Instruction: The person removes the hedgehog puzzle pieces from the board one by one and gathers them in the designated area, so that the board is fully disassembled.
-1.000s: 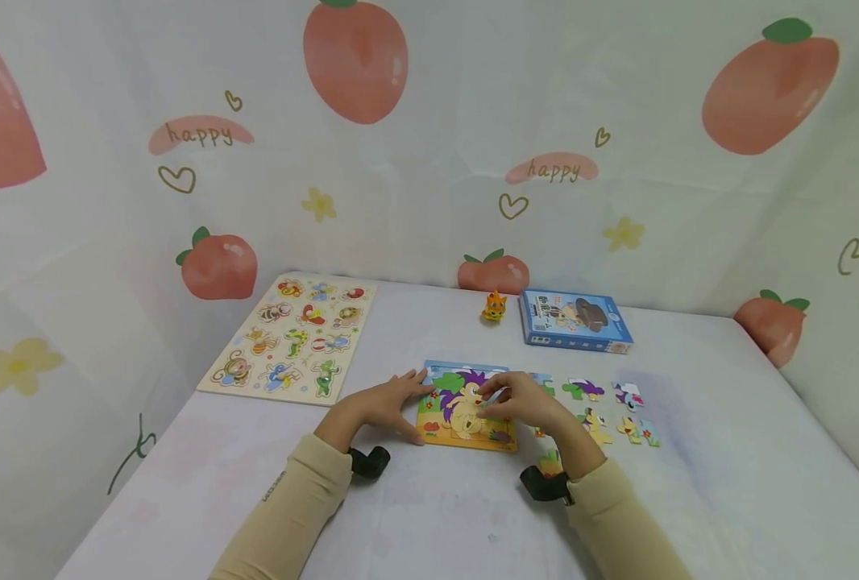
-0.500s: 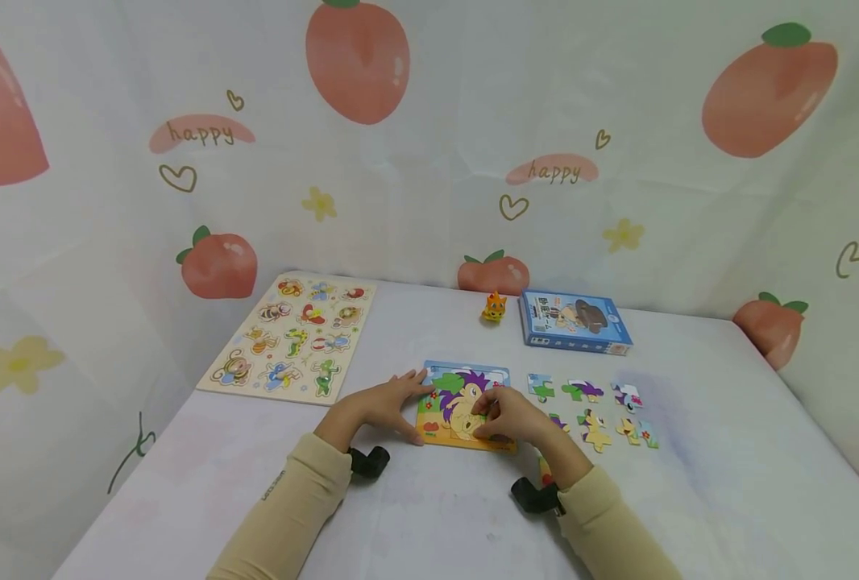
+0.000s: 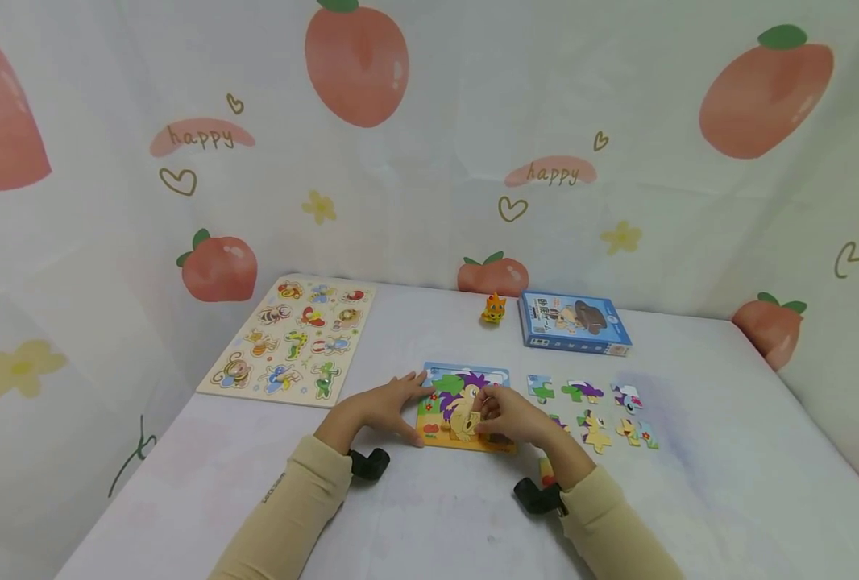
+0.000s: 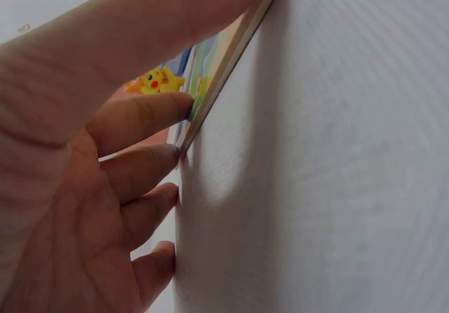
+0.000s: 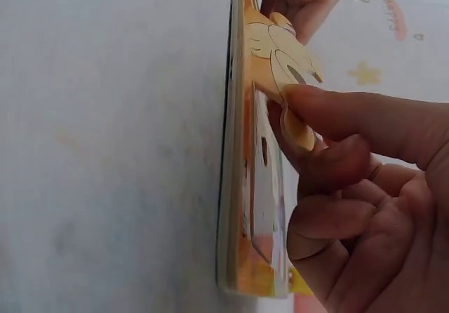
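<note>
The jigsaw board [image 3: 444, 441] with a purple-haired cartoon animal lies flat on the table. My left hand [image 3: 386, 405] rests along its left side, fingers spread and fairly straight; in the left wrist view the thumb and index fingertip touch the board's edge. Over the right part of the board my right hand [image 3: 509, 412] pinches a pale yellow puzzle piece [image 5: 280, 57] between thumb and index finger. The piece is tilted against the board in the right wrist view, overlapping the picture's lower middle, and my other fingers are curled beneath.
Several loose puzzle pieces [image 3: 595, 432] lie right of the board, one partly behind my right wrist. Behind stand a small orange toy figure [image 3: 493, 309] and a blue box [image 3: 576, 322]. A wooden insect puzzle board [image 3: 288, 338] lies back left. A printed cloth [image 3: 415, 161] hangs behind.
My right hand has come toward the board's front edge with the puzzle piece, then lifted the piece's side slightly, tilting it. My left hand has stayed in place.
</note>
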`<state>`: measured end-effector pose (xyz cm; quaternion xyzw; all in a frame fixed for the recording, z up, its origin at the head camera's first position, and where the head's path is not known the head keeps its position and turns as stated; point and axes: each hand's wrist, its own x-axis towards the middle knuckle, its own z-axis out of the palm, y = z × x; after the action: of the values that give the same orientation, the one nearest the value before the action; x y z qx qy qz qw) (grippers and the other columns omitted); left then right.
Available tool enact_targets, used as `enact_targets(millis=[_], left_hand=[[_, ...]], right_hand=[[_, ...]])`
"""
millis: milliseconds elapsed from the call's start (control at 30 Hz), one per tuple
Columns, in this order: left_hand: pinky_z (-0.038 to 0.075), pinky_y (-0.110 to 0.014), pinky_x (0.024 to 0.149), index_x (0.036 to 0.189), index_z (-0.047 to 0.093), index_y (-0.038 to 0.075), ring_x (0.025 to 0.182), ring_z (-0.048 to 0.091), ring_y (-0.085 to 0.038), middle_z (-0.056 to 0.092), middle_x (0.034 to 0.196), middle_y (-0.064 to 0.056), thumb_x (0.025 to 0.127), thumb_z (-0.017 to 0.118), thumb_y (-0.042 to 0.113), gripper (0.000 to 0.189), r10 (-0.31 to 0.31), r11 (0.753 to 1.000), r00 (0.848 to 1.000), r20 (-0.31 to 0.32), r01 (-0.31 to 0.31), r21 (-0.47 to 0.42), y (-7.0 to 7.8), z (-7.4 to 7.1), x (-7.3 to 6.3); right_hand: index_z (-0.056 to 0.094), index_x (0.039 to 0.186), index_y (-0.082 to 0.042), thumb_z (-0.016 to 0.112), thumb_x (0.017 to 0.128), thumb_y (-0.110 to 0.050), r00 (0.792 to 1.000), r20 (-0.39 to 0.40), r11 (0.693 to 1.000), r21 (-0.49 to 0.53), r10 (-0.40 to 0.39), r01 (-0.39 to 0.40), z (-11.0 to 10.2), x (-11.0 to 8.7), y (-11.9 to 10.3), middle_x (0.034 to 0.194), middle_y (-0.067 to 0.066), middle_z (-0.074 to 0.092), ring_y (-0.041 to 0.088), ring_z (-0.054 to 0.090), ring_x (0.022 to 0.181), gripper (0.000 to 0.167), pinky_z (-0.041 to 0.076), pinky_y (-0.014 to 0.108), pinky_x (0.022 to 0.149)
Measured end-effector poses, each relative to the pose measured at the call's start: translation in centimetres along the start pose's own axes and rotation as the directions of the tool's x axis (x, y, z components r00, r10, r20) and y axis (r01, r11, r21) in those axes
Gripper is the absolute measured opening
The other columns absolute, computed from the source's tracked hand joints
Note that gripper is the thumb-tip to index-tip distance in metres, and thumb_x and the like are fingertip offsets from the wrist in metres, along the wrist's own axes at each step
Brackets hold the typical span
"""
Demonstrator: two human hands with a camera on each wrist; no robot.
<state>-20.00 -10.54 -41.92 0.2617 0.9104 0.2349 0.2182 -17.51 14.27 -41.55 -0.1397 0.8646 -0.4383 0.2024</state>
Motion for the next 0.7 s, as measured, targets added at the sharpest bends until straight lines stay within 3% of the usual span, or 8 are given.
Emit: enact_targets(millis=[267, 467, 700], left_hand=[[0.013, -0.055, 0.115, 0.144, 0.037, 0.024, 0.144, 0.006, -0.037, 0.011, 0.158, -0.002, 0.071, 0.079, 0.036, 0.085, -0.002, 1.0, 1.0, 0.006, 0.002, -0.003, 0.1, -0.1, 0.0], [0.014, -0.055, 0.115, 0.143, 0.038, 0.023, 0.144, 0.007, -0.036, 0.012, 0.158, -0.002, 0.071, 0.08, 0.036, 0.085, 0.0, 1.0, 1.0, -0.002, 0.0, -0.002, 0.0, 0.0, 0.0], [0.014, -0.056, 0.114, 0.143, 0.038, 0.024, 0.144, 0.007, -0.036, 0.012, 0.158, -0.002, 0.07, 0.08, 0.036, 0.085, -0.002, 1.0, 1.0, -0.003, 0.002, -0.002, 0.0, 0.1, 0.0]], right_hand=[[0.055, 0.098, -0.003, 0.069, 0.082, -0.009, 1.0, -0.005, 1.0, 0.024, 0.016, -0.016, -1.2, -0.7, 0.3, 0.08, 0.005, 0.057, 0.016, 0.053, 0.07, 0.022, 0.048, 0.026, 0.062], [0.055, 0.101, -0.001, 0.068, 0.084, -0.011, 1.0, -0.019, 0.999, 0.03, 0.01, -0.009, -2.6, -2.4, 0.5, 0.08, 0.005, 0.056, 0.014, 0.049, 0.067, 0.024, 0.044, 0.025, 0.057], [0.055, 0.102, -0.001, 0.068, 0.084, -0.013, 0.997, -0.072, 0.999, 0.006, 0.038, -0.038, -4.0, -4.6, 1.3, 0.082, 0.005, 0.057, 0.016, 0.051, 0.067, 0.025, 0.048, 0.026, 0.059]])
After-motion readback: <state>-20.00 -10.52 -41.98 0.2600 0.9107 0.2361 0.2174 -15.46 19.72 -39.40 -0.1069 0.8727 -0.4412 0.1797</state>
